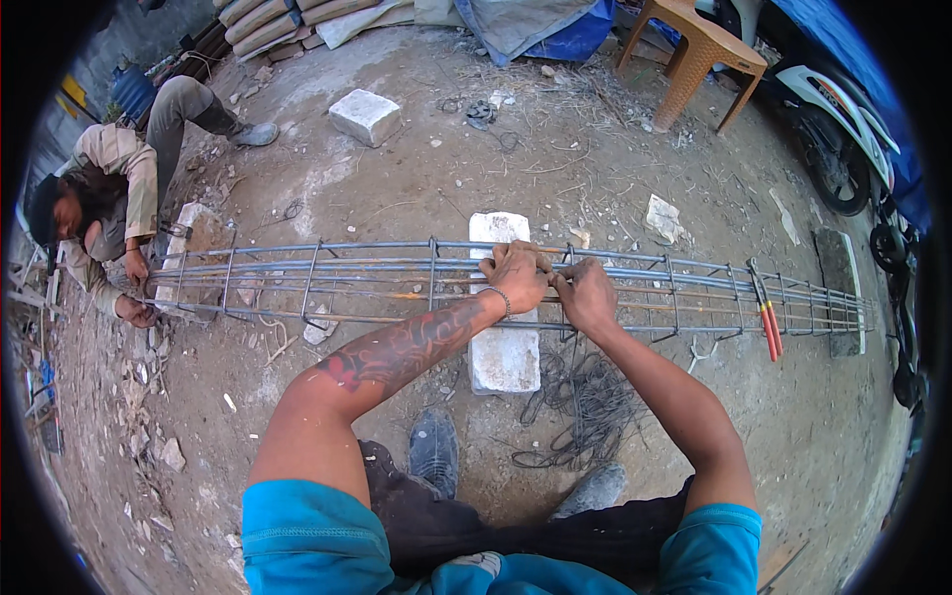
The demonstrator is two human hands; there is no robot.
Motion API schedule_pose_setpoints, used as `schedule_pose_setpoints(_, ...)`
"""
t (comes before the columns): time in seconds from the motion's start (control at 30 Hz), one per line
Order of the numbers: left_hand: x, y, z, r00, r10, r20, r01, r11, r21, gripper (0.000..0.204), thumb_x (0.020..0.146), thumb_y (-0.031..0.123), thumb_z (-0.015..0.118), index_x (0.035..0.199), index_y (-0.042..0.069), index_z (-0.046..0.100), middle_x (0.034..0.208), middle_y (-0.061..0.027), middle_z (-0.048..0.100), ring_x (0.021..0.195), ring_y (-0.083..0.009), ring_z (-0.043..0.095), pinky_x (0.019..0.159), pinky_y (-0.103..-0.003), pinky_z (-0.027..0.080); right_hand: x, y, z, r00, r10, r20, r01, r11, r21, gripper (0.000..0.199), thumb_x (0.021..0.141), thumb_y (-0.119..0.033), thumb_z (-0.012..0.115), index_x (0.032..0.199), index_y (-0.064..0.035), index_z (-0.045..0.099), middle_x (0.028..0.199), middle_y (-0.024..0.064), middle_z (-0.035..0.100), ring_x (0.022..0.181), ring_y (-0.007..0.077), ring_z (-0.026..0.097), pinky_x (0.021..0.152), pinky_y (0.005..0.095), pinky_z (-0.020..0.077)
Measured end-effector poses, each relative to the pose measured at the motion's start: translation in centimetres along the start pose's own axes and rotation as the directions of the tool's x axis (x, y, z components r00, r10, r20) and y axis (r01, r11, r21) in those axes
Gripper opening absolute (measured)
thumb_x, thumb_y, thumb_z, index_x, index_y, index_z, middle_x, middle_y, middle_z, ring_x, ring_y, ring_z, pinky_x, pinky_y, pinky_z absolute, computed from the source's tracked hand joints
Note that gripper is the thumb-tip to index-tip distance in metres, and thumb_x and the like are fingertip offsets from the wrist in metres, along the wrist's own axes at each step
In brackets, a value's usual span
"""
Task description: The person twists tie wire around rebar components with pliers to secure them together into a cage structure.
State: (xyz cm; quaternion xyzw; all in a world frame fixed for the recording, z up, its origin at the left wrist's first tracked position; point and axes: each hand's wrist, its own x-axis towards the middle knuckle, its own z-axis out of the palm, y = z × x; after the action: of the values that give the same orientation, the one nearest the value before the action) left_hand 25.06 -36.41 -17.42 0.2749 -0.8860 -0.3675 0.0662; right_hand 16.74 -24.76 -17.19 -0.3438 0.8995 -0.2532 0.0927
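Rebar cage (327, 278): long, narrow frame of steel bars and square stirrups, lying across bare ground, running left to right. Its middle rests on a white block (504, 352); the left end sits by another pale block (193, 233).

Left hand (516, 275): closed over the top bars of the cage right above the white block, fingers curled around the steel. Wrist carries a thin bracelet; forearm tattooed.

Right hand (585, 293): touching the left, fingers pinched shut at the same stirrup joint. Whatever it pinches is too small to make out.

Wire bundle (580, 402): loose dark tangle on the ground just below the hands, beside the white block.

Cutters (769, 317): red-handled, hung on the cage well to the right of the hands.

Shoe (434, 451): the person's own, near the foot of the white block. Blue sleeves at the lower edge.

Second worker (109, 198): crouched at the cage's left end, both hands down at the bars there.

Around: a loose stone block (365, 116) farther back, a brown plastic chair (699, 55) at upper right, a parked scooter (843, 129) at the right edge, rubble scattered over the dirt.
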Motion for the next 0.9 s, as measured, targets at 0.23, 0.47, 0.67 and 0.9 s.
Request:
schedule_pose_setpoints(0.23,-0.7,0.8,-0.1,0.991,0.073,-0.113,-0.058,0.99,0.125,0.025,0.073,0.024,0.064,0.091,0.008,0.07,0.116,-0.0148,0.056,0.115,-0.0325,0.045,0.094,-0.047,0.029,0.4,0.4,-0.6,0.983,-0.181,-0.023,0.18,0.981,-0.068,0.025,0.078,-0.028,0.068,0.084,-0.0046,0.071,0.092,0.0136,0.06,0.086,0.0303,0.061,0.074,0.0418,0.0487)
schedule_pose_setpoints(0.47,1.4,0.3,0.4,0.97,0.205,0.133,-0.222,0.967,0.127,0.02,0.073,0.022,0.065,0.085,0.007,0.07,0.086,-0.0191,0.065,0.093,-0.0355,0.06,0.081,-0.047,0.041,2.2,1.5,-1.5,0.997,-0.074,0.017,0.071,0.987,0.143,0.02,0.073,-0.02,0.066,0.077,-0.0011,0.07,0.077,0.0158,0.064,0.068,0.0277,0.063,0.066,0.0382,0.0497)
schedule_pose_setpoints(0.67,3.0,-0.2,2.2,0.983,0.17,0.067,-0.18,0.964,0.196,0.017,0.075,0.02,0.062,0.078,0.005,0.068,0.078,-0.0179,0.066,0.084,-0.0363,0.062,0.08,-0.044,0.047,2.7,2.2,-2.1,0.982,-0.152,0.111,0.123,0.965,0.233,0.022,0.075,-0.02,0.063,0.076,0.0014,0.069,0.063,0.0193,0.062,0.057,0.0284,0.062,0.059,0.0383,0.0489)
schedule_pose_setpoints(0.9,3.0,-0.4,2.4,0.949,0.315,-0.008,-0.307,0.931,0.199,0.015,0.077,0.016,0.059,0.078,0.004,0.067,0.077,-0.0208,0.064,0.078,-0.0388,0.062,0.071,-0.046,0.05,1.1,3.0,-3.6,0.987,-0.155,0.034,0.153,0.987,0.057,0.024,0.079,-0.023,0.063,0.091,-0.0022,0.067,0.087,0.0188,0.063,0.085,0.0331,0.06,0.078,0.0417,0.0476)
